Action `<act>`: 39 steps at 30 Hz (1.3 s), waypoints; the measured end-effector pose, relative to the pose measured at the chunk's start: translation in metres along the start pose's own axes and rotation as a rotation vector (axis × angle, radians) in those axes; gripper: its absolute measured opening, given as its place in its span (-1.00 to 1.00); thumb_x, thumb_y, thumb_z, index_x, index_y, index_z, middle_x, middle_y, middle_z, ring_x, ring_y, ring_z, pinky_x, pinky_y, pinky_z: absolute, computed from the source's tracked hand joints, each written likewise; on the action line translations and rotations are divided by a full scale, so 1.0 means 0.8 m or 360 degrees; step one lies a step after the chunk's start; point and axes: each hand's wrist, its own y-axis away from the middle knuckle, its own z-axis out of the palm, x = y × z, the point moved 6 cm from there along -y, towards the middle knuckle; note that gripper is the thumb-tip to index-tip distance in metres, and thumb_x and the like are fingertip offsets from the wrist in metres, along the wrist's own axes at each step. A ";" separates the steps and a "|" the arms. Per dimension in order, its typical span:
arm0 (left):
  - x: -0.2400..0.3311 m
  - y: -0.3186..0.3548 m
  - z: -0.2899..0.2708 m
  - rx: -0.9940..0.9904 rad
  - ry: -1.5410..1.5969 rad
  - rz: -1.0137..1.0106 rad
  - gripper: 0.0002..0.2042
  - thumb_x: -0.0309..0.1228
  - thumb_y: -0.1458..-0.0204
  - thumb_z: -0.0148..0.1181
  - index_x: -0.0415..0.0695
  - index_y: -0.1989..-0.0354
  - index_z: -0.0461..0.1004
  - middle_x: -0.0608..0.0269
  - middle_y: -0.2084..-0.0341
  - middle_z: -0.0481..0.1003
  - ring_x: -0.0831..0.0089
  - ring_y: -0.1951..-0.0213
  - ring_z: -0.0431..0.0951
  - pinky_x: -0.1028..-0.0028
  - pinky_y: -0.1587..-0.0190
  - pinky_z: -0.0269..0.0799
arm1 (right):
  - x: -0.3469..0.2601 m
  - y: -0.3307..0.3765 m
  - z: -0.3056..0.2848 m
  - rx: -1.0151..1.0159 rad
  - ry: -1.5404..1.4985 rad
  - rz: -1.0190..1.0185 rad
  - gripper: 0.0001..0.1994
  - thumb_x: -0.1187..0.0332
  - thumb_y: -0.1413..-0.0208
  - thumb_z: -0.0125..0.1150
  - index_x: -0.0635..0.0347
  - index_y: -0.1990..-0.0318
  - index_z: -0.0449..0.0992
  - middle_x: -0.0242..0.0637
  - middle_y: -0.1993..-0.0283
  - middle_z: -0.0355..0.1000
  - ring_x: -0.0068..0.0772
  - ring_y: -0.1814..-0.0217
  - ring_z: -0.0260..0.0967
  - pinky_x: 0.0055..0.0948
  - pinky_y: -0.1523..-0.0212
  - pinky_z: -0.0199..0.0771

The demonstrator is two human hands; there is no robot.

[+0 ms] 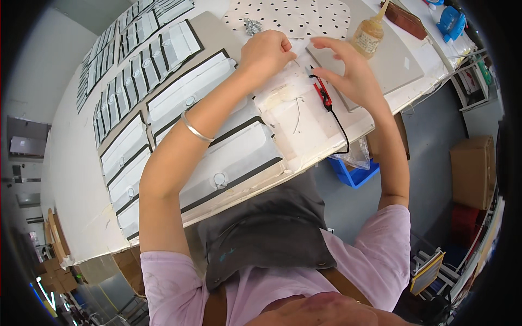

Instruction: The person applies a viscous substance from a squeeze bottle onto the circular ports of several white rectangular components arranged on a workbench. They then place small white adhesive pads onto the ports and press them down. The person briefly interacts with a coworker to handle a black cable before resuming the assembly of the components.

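From where I stand, the broad, pale surface (70, 163) fills the left side, with rows of flat, grey-white rectangular panels with black edges (144, 73) laid over it, their long sides slanting up toward the right. The largest, a translucent panel with a small round ring (239, 155), lies near the front edge. Over these reaches the person's left arm, wearing a plain silver-coloured bangle (194, 128). The left hand (266, 53) is curled, fingertips drawn in toward the thumb; I cannot tell whether something thin is pinched there. Just beyond it sits a small heap of shiny, silvery bits (252, 26), beside a cream sheet with black dots (293, 16). Right of the left hand lies the slim red-and-black hand tool (324, 95), its long axis slanting, pointed end up and to the left, a black cord (342, 127) trailing from the lower end toward the front edge. The right hand (354, 77) is spread wide, thumb well apart from the fingers, gripping nothing I can see; its thumb is close by the tool's tip. Farther right are a flat grey board (399, 65), a squat amber bottle with a tapered nozzle (368, 41) and a reddish-brown pouch (405, 20).
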 end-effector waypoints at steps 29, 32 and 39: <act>-0.099 0.553 -0.191 0.0321 -0.0233 0.0236 -0.85 -0.44 0.14 0.39 -0.07 0.36 0.59 0.33 0.23 0.63 0.29 0.04 0.58 0.25 -0.07 0.35 | -0.300 0.031 0.283 -0.1676 -0.1154 0.0405 -0.82 0.39 -0.09 0.46 0.16 0.45 0.54 -0.57 0.52 0.43 -0.83 0.52 0.27 -0.70 0.54 0.19; -0.088 0.550 -0.165 0.0291 -0.0274 0.0406 -0.88 -0.41 0.12 0.36 -0.05 0.39 0.56 0.32 0.07 0.61 0.30 -0.10 0.52 0.17 -0.19 0.29 | -0.296 0.030 0.294 -0.1572 -0.0991 0.0374 -0.81 0.37 -0.08 0.46 0.18 0.46 0.55 -0.55 0.55 0.41 -0.80 0.53 0.24 -0.67 0.53 0.19; -0.082 0.529 -0.147 0.0220 -0.0390 0.0407 -0.88 -0.42 0.07 0.32 -0.05 0.43 0.47 0.27 -0.17 0.50 0.31 -0.31 0.36 0.03 -0.40 0.06 | -0.300 0.024 0.300 -0.1636 -0.0852 0.0464 -0.82 0.40 -0.14 0.41 0.17 0.42 0.50 -0.57 0.52 0.42 -0.84 0.55 0.23 -0.69 0.56 0.21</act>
